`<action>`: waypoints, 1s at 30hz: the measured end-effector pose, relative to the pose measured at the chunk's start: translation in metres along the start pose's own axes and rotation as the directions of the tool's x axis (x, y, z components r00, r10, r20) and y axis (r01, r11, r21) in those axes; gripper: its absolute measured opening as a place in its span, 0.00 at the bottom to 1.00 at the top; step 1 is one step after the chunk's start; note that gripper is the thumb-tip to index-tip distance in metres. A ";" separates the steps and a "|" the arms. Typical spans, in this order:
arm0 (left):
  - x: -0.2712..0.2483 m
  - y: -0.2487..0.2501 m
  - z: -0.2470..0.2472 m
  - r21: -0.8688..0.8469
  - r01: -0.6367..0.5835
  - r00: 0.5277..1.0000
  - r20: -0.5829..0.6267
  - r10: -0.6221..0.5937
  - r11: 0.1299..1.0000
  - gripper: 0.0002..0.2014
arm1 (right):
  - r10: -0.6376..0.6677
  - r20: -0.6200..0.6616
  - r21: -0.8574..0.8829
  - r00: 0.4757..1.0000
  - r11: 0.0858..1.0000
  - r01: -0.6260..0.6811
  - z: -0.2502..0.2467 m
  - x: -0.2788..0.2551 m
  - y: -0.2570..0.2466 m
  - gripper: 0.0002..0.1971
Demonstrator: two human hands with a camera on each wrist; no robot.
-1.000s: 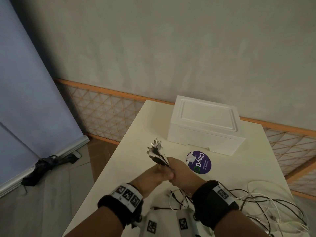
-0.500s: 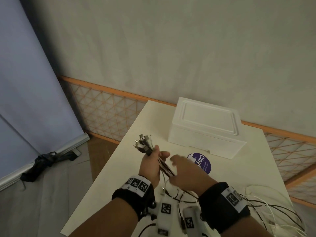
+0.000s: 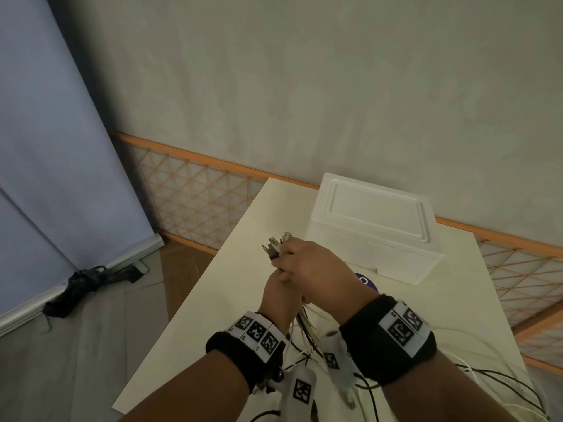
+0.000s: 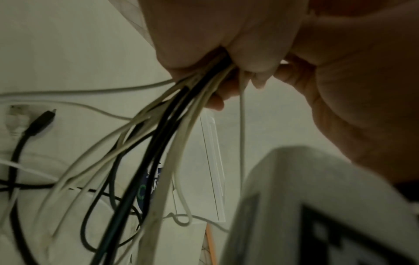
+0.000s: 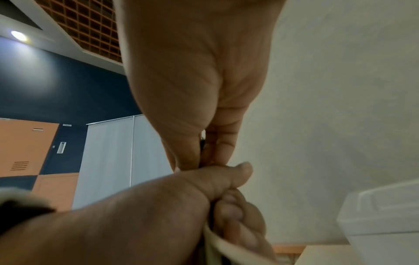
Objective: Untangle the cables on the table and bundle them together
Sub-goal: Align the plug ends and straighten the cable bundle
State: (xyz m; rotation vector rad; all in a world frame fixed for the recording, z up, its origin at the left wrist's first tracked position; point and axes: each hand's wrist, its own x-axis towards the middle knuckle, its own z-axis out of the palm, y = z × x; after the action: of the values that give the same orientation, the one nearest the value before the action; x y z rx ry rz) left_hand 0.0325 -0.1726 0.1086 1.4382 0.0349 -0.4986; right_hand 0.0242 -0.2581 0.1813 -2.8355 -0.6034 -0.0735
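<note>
From the head camera, both hands meet above the table, in front of the white box that stands at the far side. The left hand is wrapped round a gathered bunch of cables, and the right hand closes over the same bunch just above it, touching the left; the plugs stick out past the right hand's fingers, on the side towards the box. Below the hands the cables fall to the table, and on the near right side from the box many loose loops lie spread out, black and white, crossing one another. A purple sticker shows between the box and the right wrist. From the left wrist camera, the left hand squeezes black and white cables together, and they fan apart below it; a black plug and a white plug lie free on the table. From the right wrist camera, the right hand pinches something dark between thumb and fingers, with the left hand directly under it gripping the cables. It looks as if one set of ends is collected, while the long tails and far ends are yet to be sorted, and no tie is in sight.
</note>
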 end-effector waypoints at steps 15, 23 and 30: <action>-0.020 0.017 -0.010 0.232 -0.122 0.983 0.165 0.085 0.965 0.17 | 0.045 -0.132 0.193 0.990 0.981 -0.019 0.004 -0.001 0.008 0.12; -0.018 0.023 -0.016 0.228 -0.121 0.943 0.332 0.040 0.966 0.14 | 0.182 -0.059 0.324 0.981 0.934 -0.154 0.009 0.002 0.011 0.21; -0.022 0.025 -0.011 0.165 -0.027 0.961 0.274 -0.019 0.986 0.07 | 0.054 -0.204 0.241 0.977 0.970 -0.004 0.015 0.004 0.009 0.24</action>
State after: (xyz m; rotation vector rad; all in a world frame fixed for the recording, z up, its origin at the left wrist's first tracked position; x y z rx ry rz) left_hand 0.0249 -0.1539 0.1369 1.5202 -0.2378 -0.7081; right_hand 0.0319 -0.2605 0.1650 -2.5593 -0.4878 -0.2716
